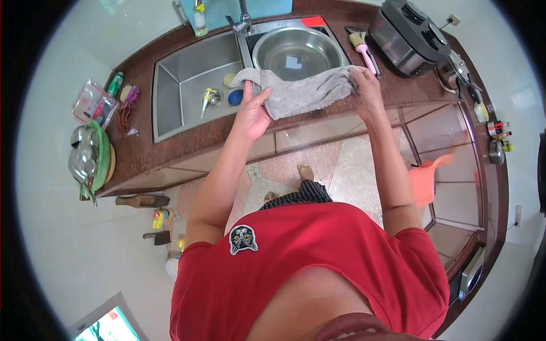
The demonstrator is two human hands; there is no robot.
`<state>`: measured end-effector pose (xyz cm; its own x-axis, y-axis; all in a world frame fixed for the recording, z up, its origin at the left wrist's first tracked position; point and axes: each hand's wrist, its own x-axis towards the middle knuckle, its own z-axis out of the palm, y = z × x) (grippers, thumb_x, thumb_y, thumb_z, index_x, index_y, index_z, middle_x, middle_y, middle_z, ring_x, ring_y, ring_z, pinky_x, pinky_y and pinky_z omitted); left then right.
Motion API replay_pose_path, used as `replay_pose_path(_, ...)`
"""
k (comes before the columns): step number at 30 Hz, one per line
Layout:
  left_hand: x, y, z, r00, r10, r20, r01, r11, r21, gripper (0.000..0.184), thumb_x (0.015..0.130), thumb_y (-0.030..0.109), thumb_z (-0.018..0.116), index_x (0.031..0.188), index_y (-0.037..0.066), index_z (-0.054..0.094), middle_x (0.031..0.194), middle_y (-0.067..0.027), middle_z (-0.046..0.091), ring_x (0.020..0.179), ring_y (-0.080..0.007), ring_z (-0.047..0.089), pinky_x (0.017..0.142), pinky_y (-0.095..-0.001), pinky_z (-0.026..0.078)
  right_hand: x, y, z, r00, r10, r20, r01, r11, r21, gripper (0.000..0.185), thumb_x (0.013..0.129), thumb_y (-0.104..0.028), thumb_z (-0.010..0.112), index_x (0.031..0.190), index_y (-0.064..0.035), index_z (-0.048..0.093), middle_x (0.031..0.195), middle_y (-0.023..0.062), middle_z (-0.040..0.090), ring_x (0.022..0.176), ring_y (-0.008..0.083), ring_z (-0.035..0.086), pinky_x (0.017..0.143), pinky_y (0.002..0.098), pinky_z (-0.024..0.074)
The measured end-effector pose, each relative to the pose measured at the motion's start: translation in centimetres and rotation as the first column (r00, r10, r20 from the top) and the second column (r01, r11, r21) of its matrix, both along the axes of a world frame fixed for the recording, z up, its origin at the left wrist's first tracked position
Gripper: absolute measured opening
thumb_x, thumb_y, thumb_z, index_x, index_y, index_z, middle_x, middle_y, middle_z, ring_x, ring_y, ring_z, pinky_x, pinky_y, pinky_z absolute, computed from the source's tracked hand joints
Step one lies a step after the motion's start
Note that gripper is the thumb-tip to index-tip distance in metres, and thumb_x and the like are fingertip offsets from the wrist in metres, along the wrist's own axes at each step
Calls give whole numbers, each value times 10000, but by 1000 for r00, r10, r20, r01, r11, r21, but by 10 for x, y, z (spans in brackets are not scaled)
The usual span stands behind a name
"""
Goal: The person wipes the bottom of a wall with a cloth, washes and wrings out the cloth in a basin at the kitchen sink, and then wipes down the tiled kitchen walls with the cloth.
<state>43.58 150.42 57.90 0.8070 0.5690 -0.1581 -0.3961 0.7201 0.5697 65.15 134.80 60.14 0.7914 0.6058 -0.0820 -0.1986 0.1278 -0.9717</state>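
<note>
A grey cloth point(310, 94) is stretched between my two hands over the front edge of the sink. My left hand point(253, 112) holds its left end, with the thumb and a finger against the fabric. At the right end, my right hand point(367, 91) grips the cloth with bent fingers. Behind the cloth, a round metal basin point(324, 48) sits in the right part of the sink. The left sink bowl point(193, 62) holds a blue round item point(235, 98) and a yellow-and-white pump top point(206, 102) near the drain.
A faucet point(244, 25) rises behind the sink. At the right stand a pink-handled brush point(363, 50) and a dark cooker point(406, 40). Bowls in a green basket point(101, 156) are at the left counter end. An orange chair point(422, 184) stands on the floor at right.
</note>
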Motion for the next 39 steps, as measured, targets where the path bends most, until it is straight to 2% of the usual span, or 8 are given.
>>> replay_pose_path(3, 54, 27, -18, 997, 75, -24, -75, 997, 11, 712, 868, 9, 568, 1436, 263, 221, 1348, -43, 438, 1220, -238, 463, 993, -460, 424, 77, 49, -57, 582, 222, 782, 64, 946, -317, 480, 771, -283, 669, 1175, -68, 526, 1035, 80, 615, 898, 228, 595, 722, 331, 476)
replay_pose_path(5, 98, 48, -29, 988, 153, -11, -152, 988, 24, 708, 865, 8, 573, 1433, 255, 231, 1346, -37, 439, 1215, -241, 465, 986, -457, 429, 84, 71, -48, 167, 474, 865, 73, 869, -490, 746, 683, -345, 704, 1322, -66, 439, 1301, 160, 490, 1190, 335, 473, 964, 424, 400)
replay_pose_path(8, 150, 59, -44, 969, 237, -67, -234, 971, 51, 700, 857, 29, 595, 1427, 247, 250, 1329, -36, 456, 1211, -242, 459, 993, -432, 416, 71, 108, -56, 464, 769, 440, -748, 606, -271, 797, 757, -280, 747, 1411, -80, 337, 1399, 159, 410, 1238, 237, 440, 1022, 357, 355)
replay_pose_path(19, 174, 133, -86, 860, 154, -487, -154, 987, 40, 638, 795, 120, 677, 1362, 41, 396, 1306, -103, 485, 1158, -201, 489, 932, -346, 429, 216, 185, -139, 960, 254, 119, -196, 910, -364, 269, 934, -234, 494, 903, -11, 641, 721, 32, 591, 682, 123, 508, 615, 303, 410)
replay_pose_path(23, 182, 169, -103, 623, 202, -756, 186, 900, 393, 496, 758, 157, 688, 1217, 62, 529, 1274, -187, 483, 1169, -260, 471, 955, -407, 396, 255, 206, -161, 476, 504, 721, 150, 761, -631, 312, 853, -213, 542, 1122, -57, 571, 968, 232, 613, 891, 400, 580, 853, 459, 448)
replay_pose_path(25, 199, 170, -125, 395, 593, -702, 484, 516, 707, 510, 745, 189, 690, 1215, 67, 534, 1295, -219, 452, 1190, -317, 447, 983, -424, 367, 252, 218, -182, 400, 522, 753, 88, 796, -599, 430, 835, -251, 577, 1236, -112, 511, 1159, 196, 559, 1087, 383, 508, 911, 435, 435)
replay_pose_path(31, 254, 159, -172, 263, 649, -714, 916, 64, 396, 1064, 617, 506, 777, 1458, 187, 209, 1518, -216, -31, 1363, -509, -25, 1048, -663, 120, 191, 253, -216, 230, 713, 662, 281, 603, -747, 585, 860, -438, 543, 1381, -224, 385, 1434, 176, 301, 1323, 375, 274, 998, 623, 276)
replay_pose_path(39, 251, 166, -209, 313, 654, -688, 932, -71, 356, 854, 649, 421, 734, 1352, 133, 343, 1390, -174, 283, 1292, -409, 232, 968, -629, 236, 171, 255, -242, 189, 768, 611, 263, 560, -785, 608, 870, -547, 454, 1403, -271, 356, 1475, 192, 239, 1357, 398, 212, 1016, 662, 160)
